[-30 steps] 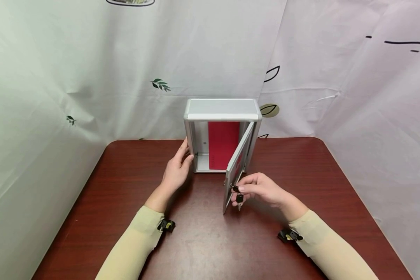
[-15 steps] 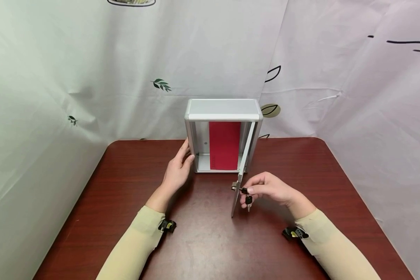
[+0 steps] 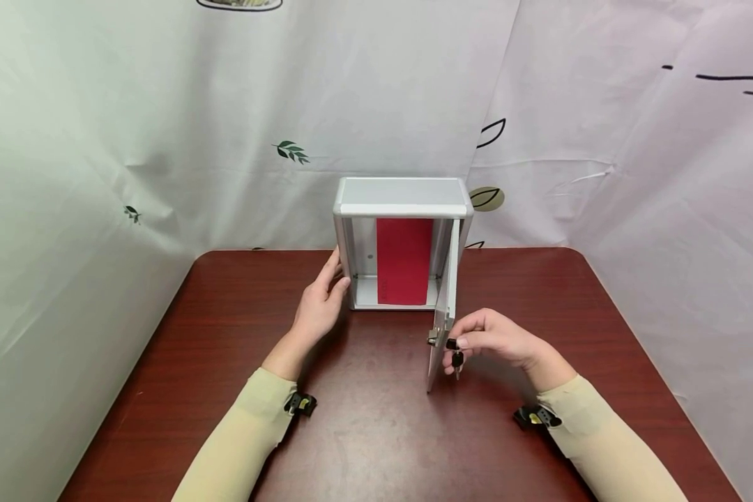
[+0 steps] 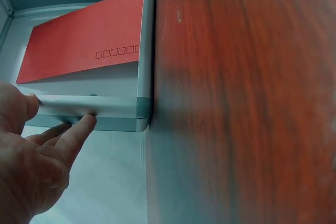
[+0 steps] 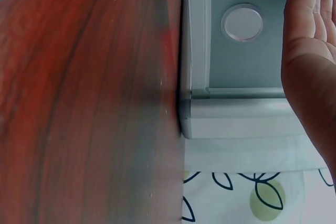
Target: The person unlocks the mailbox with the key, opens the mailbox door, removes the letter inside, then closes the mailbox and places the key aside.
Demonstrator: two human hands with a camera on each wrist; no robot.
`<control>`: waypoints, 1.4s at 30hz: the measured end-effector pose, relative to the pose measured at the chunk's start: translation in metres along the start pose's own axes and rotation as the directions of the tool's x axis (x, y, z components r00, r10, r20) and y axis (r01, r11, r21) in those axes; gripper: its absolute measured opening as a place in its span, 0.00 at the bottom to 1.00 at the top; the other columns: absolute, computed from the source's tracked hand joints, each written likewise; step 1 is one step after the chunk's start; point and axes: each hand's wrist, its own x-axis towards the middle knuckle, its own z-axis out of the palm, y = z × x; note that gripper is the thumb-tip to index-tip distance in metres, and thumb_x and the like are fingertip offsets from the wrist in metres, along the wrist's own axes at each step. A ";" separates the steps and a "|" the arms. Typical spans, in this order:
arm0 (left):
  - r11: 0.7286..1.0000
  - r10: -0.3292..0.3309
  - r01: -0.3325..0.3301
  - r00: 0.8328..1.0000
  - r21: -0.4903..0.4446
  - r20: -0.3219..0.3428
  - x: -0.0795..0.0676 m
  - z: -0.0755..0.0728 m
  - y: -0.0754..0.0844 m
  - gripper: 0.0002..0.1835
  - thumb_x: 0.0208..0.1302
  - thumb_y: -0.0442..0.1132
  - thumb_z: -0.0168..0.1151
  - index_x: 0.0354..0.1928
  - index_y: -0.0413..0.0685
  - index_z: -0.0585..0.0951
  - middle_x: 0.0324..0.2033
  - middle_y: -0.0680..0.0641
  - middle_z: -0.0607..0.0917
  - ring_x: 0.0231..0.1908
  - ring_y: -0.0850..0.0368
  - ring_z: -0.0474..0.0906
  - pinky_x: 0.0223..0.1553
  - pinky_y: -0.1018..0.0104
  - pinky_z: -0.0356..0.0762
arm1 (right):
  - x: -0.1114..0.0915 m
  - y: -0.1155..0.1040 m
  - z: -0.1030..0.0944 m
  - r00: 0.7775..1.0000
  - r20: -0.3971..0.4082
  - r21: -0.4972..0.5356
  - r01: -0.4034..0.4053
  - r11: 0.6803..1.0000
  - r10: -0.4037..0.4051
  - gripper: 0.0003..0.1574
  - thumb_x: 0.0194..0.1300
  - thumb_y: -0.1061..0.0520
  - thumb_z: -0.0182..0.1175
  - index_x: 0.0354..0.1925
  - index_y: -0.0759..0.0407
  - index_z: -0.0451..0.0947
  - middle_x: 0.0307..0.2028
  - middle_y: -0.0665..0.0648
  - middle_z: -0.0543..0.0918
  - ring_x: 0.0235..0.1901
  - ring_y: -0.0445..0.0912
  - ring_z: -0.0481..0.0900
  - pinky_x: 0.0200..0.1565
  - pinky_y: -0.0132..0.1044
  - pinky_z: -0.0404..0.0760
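Note:
A silver-grey metal lockable box [image 3: 404, 195] stands upright on the table. Its hinged door [image 3: 452, 272] is swung outward on the right side. Inside leans a red envelope [image 3: 404, 261], whose row of small printed squares shows in the left wrist view. My left hand [image 3: 318, 307] rests against the box's left side, thumb near the front edge, fingers fairly straight along the outer wall. With thumb and fingers my right hand [image 3: 496, 340] pinches a black-headed key [image 3: 452, 344] at the door's lock. A second key [image 3: 457, 360] dangles below it. The lock's cam [image 3: 434, 337] sticks out on the door's inner face.
The dark red-brown wooden table [image 3: 376, 432] has rounded far corners. White cloth [image 3: 389, 84] printed with leaves hangs behind it and at both sides. In the right wrist view, a pale round disc [image 5: 242, 22] shows on the grey door panel.
My right hand has moved right, drawing the door wider by the key, so more of the box's interior shows. My left hand stays against the box.

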 end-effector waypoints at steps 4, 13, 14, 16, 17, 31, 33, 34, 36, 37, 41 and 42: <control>1.000 -0.007 0.007 1.000 0.002 0.001 0.000 0.000 0.000 0.40 0.87 0.41 0.60 0.90 0.78 0.58 0.73 0.44 0.82 0.74 0.45 0.78 0.71 0.39 0.76 | -0.002 -0.001 -0.002 1.000 -0.004 -0.006 -0.003 1.000 0.003 0.16 0.79 0.72 0.53 0.52 0.72 0.87 0.44 0.62 0.94 0.45 0.54 0.95 0.53 0.50 0.92; 1.000 0.010 -0.010 1.000 -0.008 -0.001 -0.001 0.000 0.000 0.39 0.87 0.42 0.60 0.90 0.76 0.58 0.74 0.43 0.82 0.74 0.42 0.77 0.71 0.39 0.76 | -0.008 0.000 -0.009 1.000 0.016 0.008 0.005 1.000 -0.005 0.13 0.77 0.74 0.50 0.47 0.88 0.78 0.44 0.64 0.94 0.44 0.54 0.95 0.54 0.51 0.92; 1.000 0.011 -0.011 1.000 -0.011 -0.002 -0.001 0.000 0.000 0.39 0.87 0.42 0.60 0.90 0.75 0.59 0.73 0.43 0.82 0.74 0.42 0.77 0.71 0.39 0.76 | -0.009 0.000 -0.009 1.000 0.017 0.007 0.005 1.000 -0.005 0.14 0.77 0.74 0.50 0.47 0.84 0.81 0.44 0.64 0.94 0.44 0.54 0.95 0.54 0.50 0.92; 1.000 0.014 -0.014 1.000 -0.014 -0.002 -0.001 0.000 0.000 0.39 0.87 0.41 0.60 0.90 0.74 0.59 0.73 0.43 0.82 0.74 0.41 0.78 0.70 0.39 0.77 | -0.009 -0.001 -0.009 1.000 0.018 0.006 0.002 1.000 -0.002 0.17 0.77 0.73 0.51 0.49 0.75 0.86 0.44 0.62 0.94 0.44 0.53 0.95 0.54 0.49 0.91; 1.000 0.013 -0.013 1.000 -0.014 -0.001 -0.002 -0.001 0.000 0.39 0.87 0.41 0.61 0.90 0.74 0.59 0.73 0.42 0.82 0.74 0.42 0.78 0.70 0.39 0.77 | -0.010 -0.002 -0.009 1.000 0.016 0.005 0.000 1.000 0.000 0.19 0.77 0.73 0.51 0.50 0.70 0.88 0.43 0.62 0.94 0.44 0.53 0.95 0.53 0.49 0.92; 1.000 0.000 0.000 1.000 -0.015 0.003 -0.001 -0.001 0.001 0.38 0.87 0.40 0.61 0.90 0.72 0.60 0.73 0.42 0.83 0.73 0.44 0.79 0.68 0.43 0.81 | -0.015 -0.004 -0.015 0.999 0.048 0.040 0.003 0.999 -0.005 0.24 0.76 0.73 0.49 0.55 0.67 0.90 0.43 0.66 0.94 0.45 0.55 0.95 0.54 0.49 0.91; 1.000 -0.002 0.002 1.000 -0.022 0.004 -0.001 -0.001 0.001 0.38 0.87 0.39 0.61 0.90 0.71 0.60 0.73 0.41 0.82 0.73 0.45 0.79 0.67 0.44 0.82 | -0.016 -0.004 -0.017 0.998 0.059 0.037 0.013 0.999 -0.015 0.25 0.76 0.74 0.48 0.55 0.67 0.90 0.43 0.65 0.94 0.46 0.55 0.95 0.54 0.48 0.91; 1.000 -0.003 0.003 1.000 -0.025 0.004 -0.001 -0.001 0.001 0.38 0.87 0.39 0.61 0.90 0.70 0.61 0.73 0.41 0.82 0.73 0.45 0.79 0.66 0.44 0.82 | -0.016 -0.004 -0.017 0.998 0.065 0.033 0.020 0.999 -0.022 0.26 0.75 0.74 0.47 0.55 0.67 0.90 0.43 0.65 0.94 0.46 0.54 0.95 0.54 0.48 0.91; 0.999 -0.009 0.009 1.000 -0.035 0.006 -0.001 -0.001 0.002 0.38 0.87 0.38 0.60 0.90 0.69 0.61 0.73 0.40 0.82 0.73 0.45 0.79 0.66 0.45 0.83 | -0.017 -0.003 -0.018 0.997 0.074 0.027 0.032 0.999 -0.034 0.26 0.74 0.75 0.46 0.54 0.68 0.90 0.43 0.64 0.94 0.45 0.53 0.94 0.54 0.47 0.91; 0.999 -0.013 0.013 1.000 -0.035 0.006 -0.001 -0.001 0.002 0.37 0.87 0.38 0.60 0.90 0.69 0.62 0.73 0.40 0.82 0.73 0.45 0.79 0.66 0.44 0.83 | -0.017 -0.003 -0.019 0.996 0.077 0.024 0.038 0.999 -0.039 0.26 0.74 0.76 0.46 0.54 0.68 0.90 0.43 0.64 0.94 0.45 0.53 0.94 0.54 0.47 0.91; 0.999 -0.025 0.026 1.000 -0.020 0.009 0.000 -0.001 0.003 0.36 0.87 0.40 0.61 0.89 0.64 0.64 0.74 0.39 0.81 0.74 0.42 0.78 0.72 0.41 0.77 | -0.018 -0.002 -0.020 0.995 0.088 0.020 0.053 0.998 -0.055 0.26 0.75 0.76 0.46 0.53 0.70 0.89 0.43 0.63 0.94 0.45 0.52 0.94 0.53 0.45 0.91; 0.999 -0.029 0.029 1.000 -0.015 0.009 0.000 -0.001 0.003 0.35 0.87 0.40 0.61 0.89 0.63 0.64 0.74 0.40 0.81 0.74 0.41 0.78 0.73 0.40 0.75 | -0.018 -0.002 -0.020 0.995 0.088 0.019 0.051 0.999 -0.053 0.26 0.75 0.76 0.46 0.53 0.70 0.89 0.43 0.63 0.94 0.45 0.52 0.94 0.53 0.45 0.91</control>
